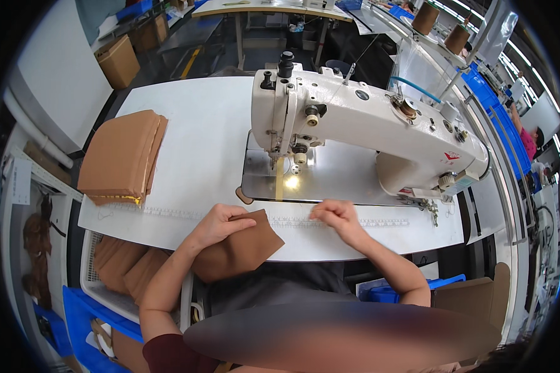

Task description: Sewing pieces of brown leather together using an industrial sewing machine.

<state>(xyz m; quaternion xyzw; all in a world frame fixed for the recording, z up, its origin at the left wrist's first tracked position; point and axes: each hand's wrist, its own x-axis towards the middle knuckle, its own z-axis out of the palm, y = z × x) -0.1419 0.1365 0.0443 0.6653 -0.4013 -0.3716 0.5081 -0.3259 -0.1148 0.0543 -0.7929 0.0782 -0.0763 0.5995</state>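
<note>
My left hand (218,225) is closed on a brown fabric-like piece (242,248) at the table's near edge, thumb over its top. To its right, my right hand (336,221) is curled in a pinch above a printed ruler strip (386,222); whatever it holds, if anything, is too small to make out. Beyond both hands stands a white sewing machine (339,99) with a lit needle area above its metal bed (348,177). A stack of similar brown pieces (115,152) lies at the left of the white table (186,118).
A white basket (90,271) of brown pieces sits below the table at left, beside blue bins (74,317). Another blue bin (448,280) is at lower right. Thread cones (424,18) stand above the machine. A co-worker (529,140) is at far right.
</note>
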